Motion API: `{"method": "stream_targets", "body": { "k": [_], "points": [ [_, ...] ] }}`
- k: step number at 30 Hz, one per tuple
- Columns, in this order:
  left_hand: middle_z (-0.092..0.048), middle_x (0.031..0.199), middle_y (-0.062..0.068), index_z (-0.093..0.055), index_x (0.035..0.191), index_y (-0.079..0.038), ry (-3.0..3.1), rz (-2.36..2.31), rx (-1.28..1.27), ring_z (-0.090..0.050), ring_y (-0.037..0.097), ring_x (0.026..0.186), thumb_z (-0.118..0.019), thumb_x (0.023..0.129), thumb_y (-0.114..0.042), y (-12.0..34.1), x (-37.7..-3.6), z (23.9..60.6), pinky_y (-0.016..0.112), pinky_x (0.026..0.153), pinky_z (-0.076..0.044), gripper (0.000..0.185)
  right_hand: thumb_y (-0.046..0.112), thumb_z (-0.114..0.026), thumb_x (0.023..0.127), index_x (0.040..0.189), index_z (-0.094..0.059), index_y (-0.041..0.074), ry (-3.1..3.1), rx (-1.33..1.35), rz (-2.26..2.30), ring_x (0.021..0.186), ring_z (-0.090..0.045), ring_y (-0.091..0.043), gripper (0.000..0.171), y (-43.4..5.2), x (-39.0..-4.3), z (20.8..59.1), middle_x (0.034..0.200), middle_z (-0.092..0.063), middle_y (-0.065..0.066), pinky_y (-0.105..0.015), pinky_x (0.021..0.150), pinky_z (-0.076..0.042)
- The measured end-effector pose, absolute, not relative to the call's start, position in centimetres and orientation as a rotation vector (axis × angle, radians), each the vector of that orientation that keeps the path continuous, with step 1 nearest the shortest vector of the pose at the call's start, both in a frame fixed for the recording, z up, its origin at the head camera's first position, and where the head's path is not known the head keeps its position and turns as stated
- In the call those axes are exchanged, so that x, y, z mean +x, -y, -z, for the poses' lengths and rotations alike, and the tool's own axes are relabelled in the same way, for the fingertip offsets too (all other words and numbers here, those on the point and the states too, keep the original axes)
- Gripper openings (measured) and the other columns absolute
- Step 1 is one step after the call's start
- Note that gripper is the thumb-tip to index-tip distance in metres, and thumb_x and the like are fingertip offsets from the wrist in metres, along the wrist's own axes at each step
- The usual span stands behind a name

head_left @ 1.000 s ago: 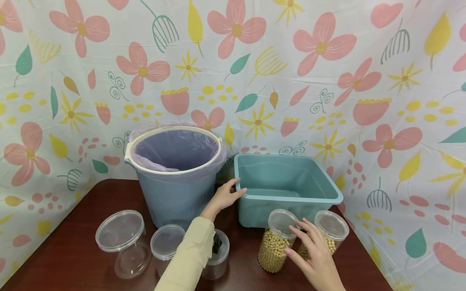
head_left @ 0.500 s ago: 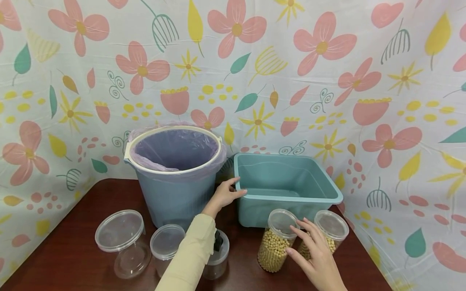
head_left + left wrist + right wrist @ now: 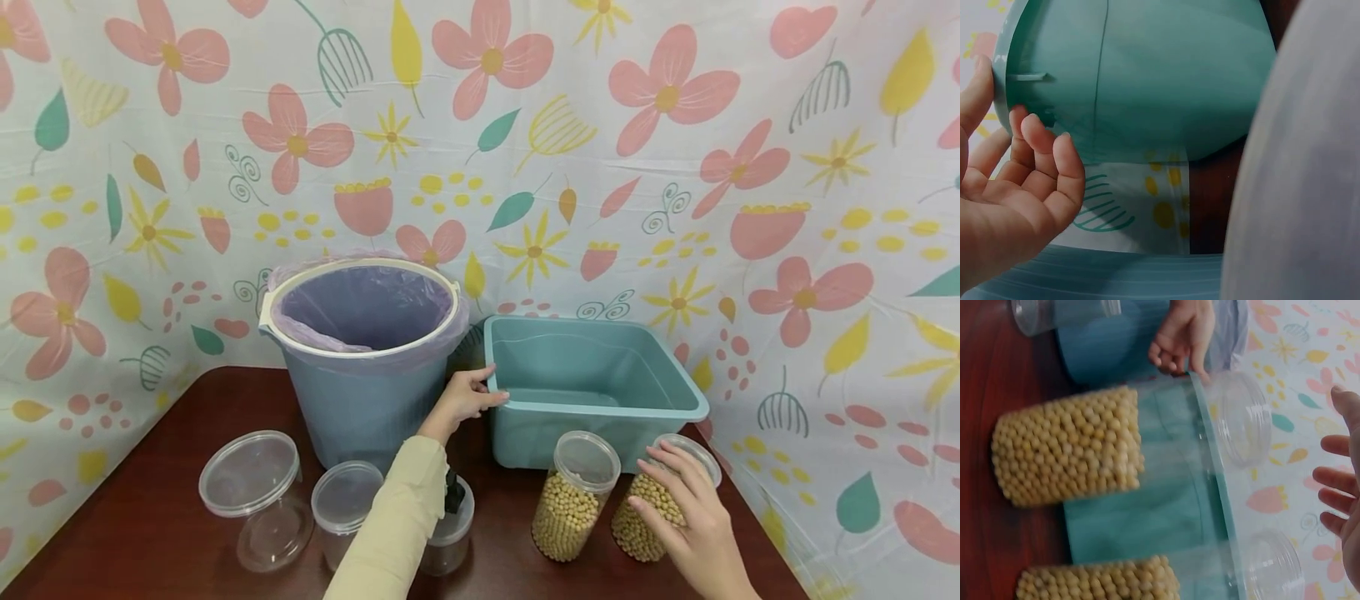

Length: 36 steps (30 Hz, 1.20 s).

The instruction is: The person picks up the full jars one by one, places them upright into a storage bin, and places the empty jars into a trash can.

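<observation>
My left hand grips the near-left corner of a teal plastic basin; the left wrist view shows the curled fingers at its rim. Two clear lidded jars, partly filled with round beige beans, stand before the basin. The left jar stands on its own. Over the right jar my right hand hovers with spread fingers and covers part of its lid. In the right wrist view the right hand is apart from both jars and holds nothing.
A blue bucket with a purple bag liner stands left of the basin. Clear lidded containers line the front left: a wide one, a smaller one and one partly behind the left sleeve. A flowered cloth hangs behind the table.
My right hand has moved right, off the left jar's lid and over to the right jar. The left hand keeps its grip on the basin, which has not moved.
</observation>
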<state>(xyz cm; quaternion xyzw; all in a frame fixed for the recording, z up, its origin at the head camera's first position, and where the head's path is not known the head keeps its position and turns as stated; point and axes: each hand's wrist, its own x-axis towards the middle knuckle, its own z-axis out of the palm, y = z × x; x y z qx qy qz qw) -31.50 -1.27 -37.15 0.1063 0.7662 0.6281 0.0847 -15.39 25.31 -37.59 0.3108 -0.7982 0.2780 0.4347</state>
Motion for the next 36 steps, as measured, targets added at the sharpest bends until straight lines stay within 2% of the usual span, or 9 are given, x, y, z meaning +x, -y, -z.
{"method": "stream_targets", "body": {
  "k": [4, 12, 16, 22, 27, 29, 32, 34, 36],
  "points": [
    [-0.048, 0.069, 0.002, -0.04, 0.135, -0.014, -2.265, -1.865, 0.289, -0.046, 0.014, 0.056, -0.068, 0.08, -0.014, 1.2, -31.5, 37.0, 0.024, 0.049, -0.038, 0.062, 0.038, -0.056, 0.087, 0.098, -0.065, -0.003, 1.918, 0.819, -0.663, 0.113, -0.044, -0.028, 0.044, -26.2, -15.9, 37.3, 0.106, -0.055, -0.02, -0.026, 0.098, -0.028],
    [-0.049, 0.067, 0.002, -0.04, 0.136, -0.016, -2.283, -1.836, 0.269, -0.048, 0.017, 0.059, -0.068, 0.08, -0.016, 1.3, -31.6, 37.0, 0.025, 0.05, -0.039, 0.062, 0.041, -0.055, 0.086, 0.094, -0.064, -0.007, 1.908, 0.755, -0.628, 0.117, -0.042, -0.027, 0.049, -28.1, -16.5, 37.4, 0.103, -0.056, -0.022, -0.024, 0.098, -0.028],
    [-0.05, 0.069, 0.002, -0.04, 0.136, -0.017, -2.285, -1.832, 0.259, -0.048, 0.019, 0.061, -0.068, 0.08, -0.015, 1.3, -31.5, 37.0, 0.025, 0.05, -0.039, 0.062, 0.044, -0.054, 0.086, 0.097, -0.064, -0.006, 1.942, 0.7, -0.626, 0.118, -0.04, -0.027, 0.052, -28.9, -16.9, 37.6, 0.104, -0.054, -0.023, -0.024, 0.099, -0.026],
    [-0.049, 0.068, 0.002, -0.039, 0.136, -0.016, -2.277, -1.834, 0.261, -0.046, 0.014, 0.057, -0.069, 0.08, -0.016, 1.2, -31.4, 36.7, 0.024, 0.049, -0.038, 0.063, 0.05, -0.052, 0.084, 0.106, -0.061, -0.005, 2.028, 0.633, -0.628, 0.12, -0.036, -0.028, 0.059, -30.0, -17.1, 37.8, 0.112, -0.05, -0.024, -0.022, 0.1, -0.022],
    [-0.05, 0.071, 0.002, -0.04, 0.136, -0.016, -2.28, -1.831, 0.249, -0.048, 0.016, 0.06, -0.069, 0.08, -0.017, 1.3, -31.4, 36.7, 0.024, 0.05, -0.038, 0.063, 0.041, -0.06, 0.083, 0.11, -0.059, -0.004, 2.101, 0.599, -0.637, 0.12, -0.033, -0.03, 0.053, -30.8, -17.2, 38.0, 0.117, -0.047, -0.023, -0.022, 0.1, -0.02],
    [-0.05, 0.071, 0.002, -0.04, 0.136, -0.016, -2.278, -1.831, 0.247, -0.048, 0.017, 0.061, -0.069, 0.08, -0.017, 1.3, -31.3, 36.7, 0.024, 0.05, -0.038, 0.063, 0.031, -0.067, 0.08, 0.111, -0.059, -0.004, 2.137, 0.576, -0.645, 0.12, -0.033, -0.033, 0.047, -31.0, -17.2, 38.0, 0.119, -0.046, -0.023, -0.026, 0.101, -0.02],
    [-0.05, 0.071, 0.003, -0.04, 0.136, -0.017, -2.272, -1.833, 0.242, -0.048, 0.017, 0.061, -0.068, 0.08, -0.017, 1.3, -31.3, 36.7, 0.024, 0.05, -0.038, 0.062, 0.015, -0.073, 0.074, 0.112, -0.058, -0.002, 2.188, 0.547, -0.663, 0.118, -0.032, -0.039, 0.045, -31.1, -17.2, 38.1, 0.121, -0.043, -0.025, -0.044, 0.098, -0.024],
    [-0.051, 0.071, 0.003, -0.04, 0.136, -0.017, -2.271, -1.831, 0.238, -0.048, 0.016, 0.06, -0.068, 0.08, -0.017, 1.2, -31.3, 36.7, 0.025, 0.051, -0.038, 0.062, 0.009, -0.075, 0.07, 0.112, -0.059, -0.001, 2.216, 0.533, -0.675, 0.115, -0.031, -0.045, 0.046, -31.2, -17.2, 38.2, 0.122, -0.041, -0.026, -0.055, 0.089, -0.025],
    [-0.051, 0.073, 0.003, -0.04, 0.136, -0.017, -2.272, -1.829, 0.234, -0.048, 0.015, 0.06, -0.069, 0.08, -0.017, 1.2, -31.4, 36.8, 0.026, 0.052, -0.039, 0.062, 0.007, -0.076, 0.069, 0.112, -0.059, -0.001, 2.235, 0.527, -0.682, 0.112, -0.031, -0.049, 0.047, -31.3, -17.3, 38.2, 0.123, -0.039, -0.027, -0.06, 0.08, -0.025]
  ]
}}
